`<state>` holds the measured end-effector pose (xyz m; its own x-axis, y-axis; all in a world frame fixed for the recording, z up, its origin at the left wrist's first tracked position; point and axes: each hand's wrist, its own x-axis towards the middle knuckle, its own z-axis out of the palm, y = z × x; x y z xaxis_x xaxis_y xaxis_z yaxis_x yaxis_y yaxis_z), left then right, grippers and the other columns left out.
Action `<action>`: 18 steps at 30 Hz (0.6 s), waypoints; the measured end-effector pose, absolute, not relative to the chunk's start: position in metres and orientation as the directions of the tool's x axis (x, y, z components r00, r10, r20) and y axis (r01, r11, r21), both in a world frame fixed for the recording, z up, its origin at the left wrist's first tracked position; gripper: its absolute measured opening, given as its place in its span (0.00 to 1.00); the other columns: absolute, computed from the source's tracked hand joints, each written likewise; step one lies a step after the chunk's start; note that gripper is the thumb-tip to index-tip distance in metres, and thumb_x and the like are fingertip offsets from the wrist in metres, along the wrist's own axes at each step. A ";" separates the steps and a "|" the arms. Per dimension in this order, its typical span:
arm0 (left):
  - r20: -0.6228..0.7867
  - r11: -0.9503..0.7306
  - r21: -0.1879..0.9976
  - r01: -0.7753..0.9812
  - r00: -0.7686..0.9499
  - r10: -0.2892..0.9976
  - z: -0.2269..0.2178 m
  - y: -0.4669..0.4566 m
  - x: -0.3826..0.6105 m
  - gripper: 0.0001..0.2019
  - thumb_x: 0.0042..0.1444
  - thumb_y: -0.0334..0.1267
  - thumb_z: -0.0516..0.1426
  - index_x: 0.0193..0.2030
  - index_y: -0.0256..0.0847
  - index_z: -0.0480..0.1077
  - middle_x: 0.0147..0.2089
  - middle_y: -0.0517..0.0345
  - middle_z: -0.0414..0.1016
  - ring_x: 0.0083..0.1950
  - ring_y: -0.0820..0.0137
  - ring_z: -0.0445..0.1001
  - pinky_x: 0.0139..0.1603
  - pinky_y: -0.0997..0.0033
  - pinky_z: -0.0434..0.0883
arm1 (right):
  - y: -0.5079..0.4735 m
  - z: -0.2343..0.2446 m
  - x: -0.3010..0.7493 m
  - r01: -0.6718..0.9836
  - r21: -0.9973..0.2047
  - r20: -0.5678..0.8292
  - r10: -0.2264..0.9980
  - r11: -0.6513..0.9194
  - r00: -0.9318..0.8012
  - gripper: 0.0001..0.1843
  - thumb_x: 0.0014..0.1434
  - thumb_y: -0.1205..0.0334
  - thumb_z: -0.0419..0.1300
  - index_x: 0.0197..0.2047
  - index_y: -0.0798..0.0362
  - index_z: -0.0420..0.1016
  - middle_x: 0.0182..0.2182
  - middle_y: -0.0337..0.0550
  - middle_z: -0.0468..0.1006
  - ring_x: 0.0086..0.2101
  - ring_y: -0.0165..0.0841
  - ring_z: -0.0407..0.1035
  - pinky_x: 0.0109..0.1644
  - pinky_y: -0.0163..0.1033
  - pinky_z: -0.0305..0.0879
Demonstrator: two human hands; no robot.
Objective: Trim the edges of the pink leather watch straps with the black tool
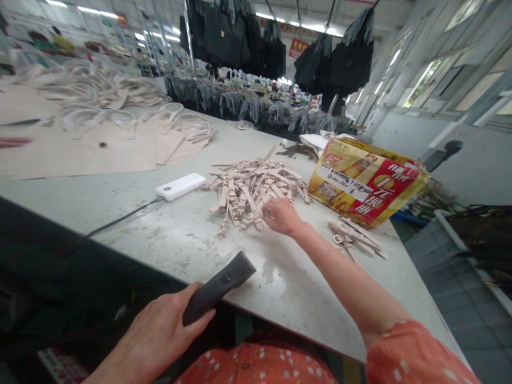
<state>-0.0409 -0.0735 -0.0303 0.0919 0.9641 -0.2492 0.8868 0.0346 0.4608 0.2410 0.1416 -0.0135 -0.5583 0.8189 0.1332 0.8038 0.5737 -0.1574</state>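
Note:
A dark grey hand tool with a wide flat end is gripped in my left hand, held at the near edge of the table; its exact kind does not show. My right hand reaches to the near right side of a pile of pale pink straps with small metal buckles. Its fingers are curled closed against the pile, and what lies between them is hidden. A smaller bunch of buckled straps rests on the table to the right of that hand.
A yellow and red cardboard box stands behind the small bunch. A white power bank with a black cable lies left of the pile. Pale bag pieces cover the far left. Dark bags hang behind; a grey bin stands right.

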 end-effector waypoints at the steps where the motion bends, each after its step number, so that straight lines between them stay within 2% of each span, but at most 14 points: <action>1: -0.280 0.045 0.460 0.887 0.097 0.955 -0.029 -0.073 -0.042 0.18 0.63 0.56 0.58 0.47 0.51 0.85 0.43 0.53 0.95 0.50 0.49 0.94 0.48 0.59 0.83 | 0.127 -0.017 0.246 0.800 -0.190 0.136 0.823 0.569 -0.552 0.13 0.71 0.70 0.66 0.55 0.53 0.91 0.51 0.52 0.88 0.54 0.45 0.80 0.59 0.45 0.71; 5: -0.339 0.080 0.439 0.895 0.083 0.937 -0.028 -0.069 -0.042 0.27 0.62 0.62 0.53 0.53 0.49 0.83 0.49 0.45 0.95 0.57 0.43 0.93 0.54 0.52 0.82 | 0.058 -0.045 0.266 0.734 -0.438 0.129 0.845 0.519 -0.520 0.09 0.65 0.69 0.71 0.46 0.51 0.91 0.42 0.45 0.87 0.40 0.39 0.79 0.47 0.41 0.70; 9: -0.363 0.054 0.423 0.905 0.114 0.925 -0.025 -0.067 -0.035 0.30 0.61 0.62 0.51 0.55 0.47 0.82 0.50 0.42 0.95 0.56 0.42 0.92 0.54 0.50 0.81 | 0.003 -0.078 0.276 0.725 -0.550 0.094 0.893 0.415 -0.439 0.05 0.63 0.69 0.73 0.40 0.49 0.92 0.36 0.42 0.84 0.37 0.37 0.77 0.41 0.39 0.65; 14: -0.400 -0.022 0.366 0.930 0.179 0.899 -0.027 -0.058 -0.023 0.27 0.61 0.61 0.52 0.51 0.47 0.82 0.48 0.42 0.94 0.54 0.42 0.92 0.51 0.51 0.78 | -0.020 -0.100 0.273 0.719 -0.600 0.153 0.932 0.351 -0.328 0.02 0.67 0.63 0.76 0.39 0.50 0.92 0.36 0.44 0.83 0.39 0.39 0.78 0.43 0.40 0.67; 18: -0.352 -0.050 0.388 0.920 0.198 0.915 -0.041 -0.047 -0.021 0.24 0.64 0.61 0.53 0.50 0.48 0.81 0.46 0.46 0.93 0.51 0.45 0.92 0.49 0.53 0.77 | -0.019 -0.109 0.272 0.662 -0.650 0.215 0.925 0.374 -0.312 0.03 0.64 0.67 0.78 0.39 0.50 0.91 0.40 0.46 0.86 0.45 0.41 0.80 0.50 0.42 0.73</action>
